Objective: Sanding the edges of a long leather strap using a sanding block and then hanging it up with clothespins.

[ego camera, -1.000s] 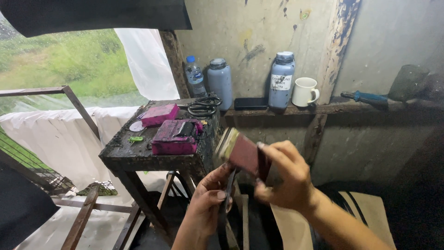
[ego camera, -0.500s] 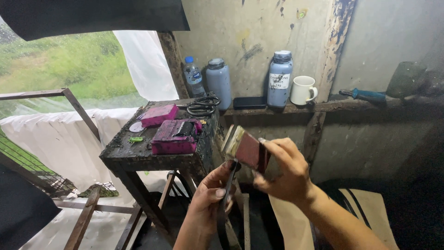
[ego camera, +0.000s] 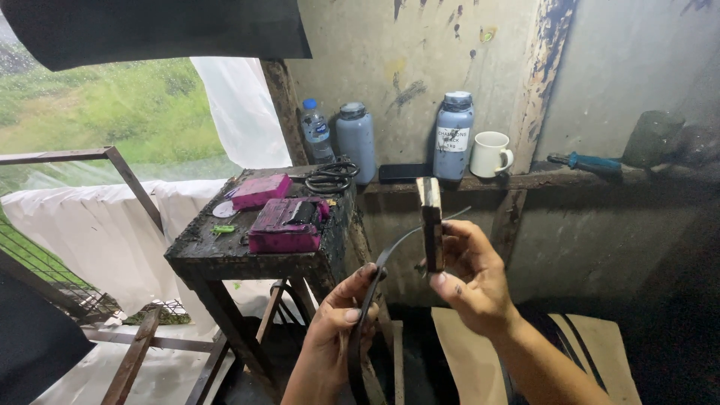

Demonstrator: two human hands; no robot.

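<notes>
A black strap point(ego camera: 367, 300) is pinched in the left hand point(ego camera: 337, 322); a brush point(ego camera: 430, 221) is held upright in the right hand's point(ego camera: 469, 281) closed grip.

At centre left of the frame stands a dark, grimy small table point(ego camera: 225, 255), bearing two pink boxes point(ego camera: 287, 225), a small green bit point(ego camera: 220, 229), a pale disc point(ego camera: 223, 209) and black scissors point(ego camera: 330, 177) at its far edge. Across the upper right runs a wooden ledge point(ego camera: 540, 180) carrying a clear water bottle point(ego camera: 316, 132), two grey-blue jars point(ego camera: 357, 140), a dark flat case point(ego camera: 405, 172), a white mug point(ego camera: 491, 154) and a blue-handled tool point(ego camera: 589, 162).
</notes>
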